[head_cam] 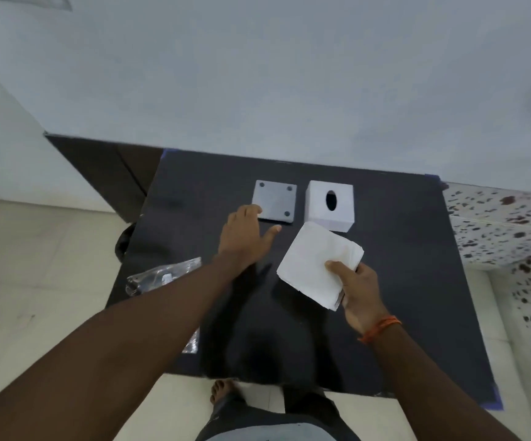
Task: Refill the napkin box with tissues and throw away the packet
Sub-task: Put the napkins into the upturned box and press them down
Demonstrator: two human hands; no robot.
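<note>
A white napkin box [330, 205] with an oval slot on top stands at the back of the black table [401, 281]. Its flat grey base plate [275, 202], with round feet at the corners, lies to the left of it. My right hand [358, 292] is shut on a stack of white tissues [316, 264], held just in front of the box. My left hand [245, 235] is open, fingers spread, its fingertips at the near left corner of the base plate. The clear plastic packet [162, 275] lies at the table's left edge, partly hidden by my left forearm.
A dark cabinet [105, 173] stands behind the table's left corner. A speckled white surface [506, 227] lies to the right. A pale wall rises behind the table. My foot [223, 391] shows on the tiled floor below the near edge.
</note>
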